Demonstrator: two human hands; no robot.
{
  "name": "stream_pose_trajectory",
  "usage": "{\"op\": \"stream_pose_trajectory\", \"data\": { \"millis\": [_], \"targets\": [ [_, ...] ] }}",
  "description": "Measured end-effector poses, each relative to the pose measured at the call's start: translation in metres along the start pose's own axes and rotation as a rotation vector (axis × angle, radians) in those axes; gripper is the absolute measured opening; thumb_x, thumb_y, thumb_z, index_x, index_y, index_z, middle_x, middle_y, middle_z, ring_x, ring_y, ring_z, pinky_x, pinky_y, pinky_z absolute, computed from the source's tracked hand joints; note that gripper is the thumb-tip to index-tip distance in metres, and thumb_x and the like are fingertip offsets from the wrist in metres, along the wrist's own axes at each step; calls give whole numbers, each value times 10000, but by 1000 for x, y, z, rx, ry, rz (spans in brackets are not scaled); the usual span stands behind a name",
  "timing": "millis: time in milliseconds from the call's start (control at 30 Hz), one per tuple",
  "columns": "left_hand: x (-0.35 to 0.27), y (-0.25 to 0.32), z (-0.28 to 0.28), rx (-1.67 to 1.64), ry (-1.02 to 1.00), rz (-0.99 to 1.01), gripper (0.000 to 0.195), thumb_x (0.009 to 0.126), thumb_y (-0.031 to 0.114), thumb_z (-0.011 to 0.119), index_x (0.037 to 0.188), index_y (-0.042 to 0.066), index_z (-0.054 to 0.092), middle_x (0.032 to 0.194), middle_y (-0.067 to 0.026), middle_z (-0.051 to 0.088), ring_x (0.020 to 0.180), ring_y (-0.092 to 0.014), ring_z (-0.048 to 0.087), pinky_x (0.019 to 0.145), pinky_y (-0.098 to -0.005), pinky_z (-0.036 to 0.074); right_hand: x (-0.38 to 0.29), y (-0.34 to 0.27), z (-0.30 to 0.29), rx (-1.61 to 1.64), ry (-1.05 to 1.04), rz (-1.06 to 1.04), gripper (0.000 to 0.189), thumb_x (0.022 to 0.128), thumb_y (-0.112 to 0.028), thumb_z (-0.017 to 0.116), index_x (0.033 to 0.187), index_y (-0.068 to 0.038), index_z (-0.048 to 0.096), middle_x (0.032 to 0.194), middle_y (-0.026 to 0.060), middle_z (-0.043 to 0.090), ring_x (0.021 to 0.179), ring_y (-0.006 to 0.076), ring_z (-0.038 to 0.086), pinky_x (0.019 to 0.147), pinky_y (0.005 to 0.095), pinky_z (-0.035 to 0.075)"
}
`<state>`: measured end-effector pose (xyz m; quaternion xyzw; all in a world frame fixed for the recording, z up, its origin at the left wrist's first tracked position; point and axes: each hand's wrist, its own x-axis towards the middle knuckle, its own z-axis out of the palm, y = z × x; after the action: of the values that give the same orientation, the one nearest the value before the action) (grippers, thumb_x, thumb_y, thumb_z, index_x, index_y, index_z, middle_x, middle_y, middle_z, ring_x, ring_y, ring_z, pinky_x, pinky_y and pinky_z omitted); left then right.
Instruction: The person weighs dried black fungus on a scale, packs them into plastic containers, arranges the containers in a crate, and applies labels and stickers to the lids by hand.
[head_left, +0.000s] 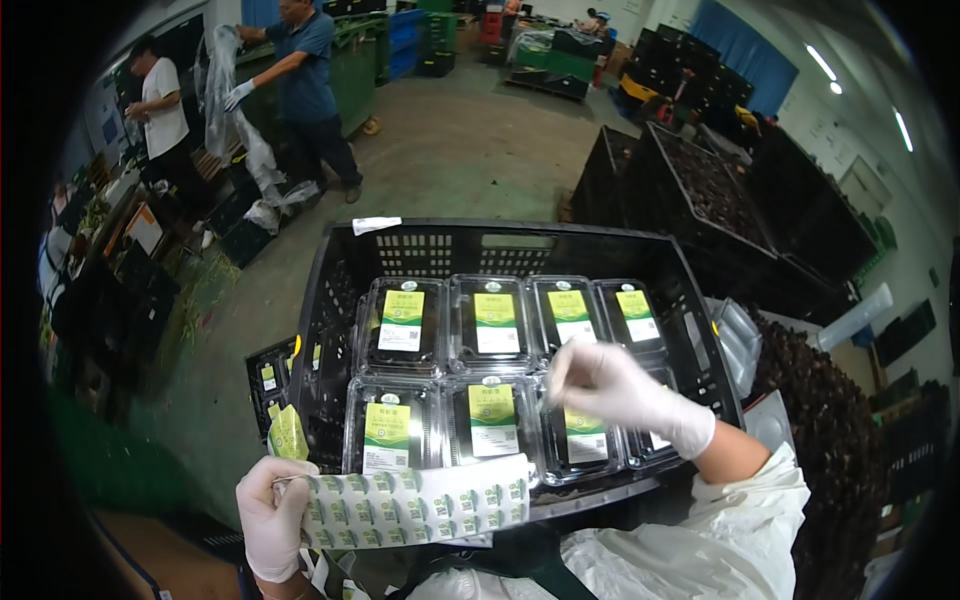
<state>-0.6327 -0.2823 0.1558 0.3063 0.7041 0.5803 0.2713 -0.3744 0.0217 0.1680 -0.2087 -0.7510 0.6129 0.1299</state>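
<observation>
My gloved left hand (274, 517) grips the left end of a white sheet of small green-and-white stickers (420, 504), which stretches right across the front of a black plastic crate (502, 227). In the crate lie clear plastic clamshell boxes (405, 285) in two rows, with green-and-white labels on their lids. My gloved right hand (619, 390) hovers over the front row, thumb and index fingertip close together; whether a sticker is between them I cannot tell. A green-and-white label piece (288, 435) sticks up beside the left hand.
Large black bins (712, 187) of dark produce stand at the back right, with a dark heap (817, 420) nearer on the right. Another crate (259, 360) with labelled boxes is at the left. Two people (304, 82) (161, 112) stand at the back left, one handling plastic film (255, 150).
</observation>
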Motion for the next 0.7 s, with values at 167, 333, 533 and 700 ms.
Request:
{"op": "stream_pose_trajectory", "data": {
  "millis": [167, 333, 533, 700],
  "targets": [
    [-2, 6, 27, -89, -26, -10, 81, 886, -10, 596, 929, -48, 652, 877, -69, 682, 782, -79, 594, 719, -227, 470, -17, 103, -59, -345, 316, 359, 215, 794, -25, 745, 913, -47, 568, 804, 23, 633, 792, 88, 633, 747, 256, 521],
    [-4, 5, 55, -61, -98, 13, 95, 902, -41, 574, 951, -50, 654, 882, -58, 693, 787, -80, 612, 725, -226, 490, -13, 119, -60, -572, 215, 420, 251, 775, -101, 766, 936, -30, 588, 849, 103, 681, 861, 229, 681, 808, 340, 534],
    [-2, 3, 71, 134, -141, 154, 111, 874, 2, 608, 956, -39, 671, 792, -81, 704, 704, -99, 649, 665, -253, 516, -8, 46, -35, -662, 119, 168, 355, 810, -206, 768, 1078, -48, 596, 1029, 140, 677, 927, 280, 691, 808, 373, 550],
    [0, 4, 79, 89, -182, 104, 53, 879, -11, 609, 919, -29, 638, 812, -45, 677, 721, -66, 597, 659, -233, 492, -22, -29, 31, -521, -206, -390, 367, 874, -164, 707, 1190, -74, 542, 1009, 120, 675, 859, 245, 698, 764, 355, 566]
  ]
}}
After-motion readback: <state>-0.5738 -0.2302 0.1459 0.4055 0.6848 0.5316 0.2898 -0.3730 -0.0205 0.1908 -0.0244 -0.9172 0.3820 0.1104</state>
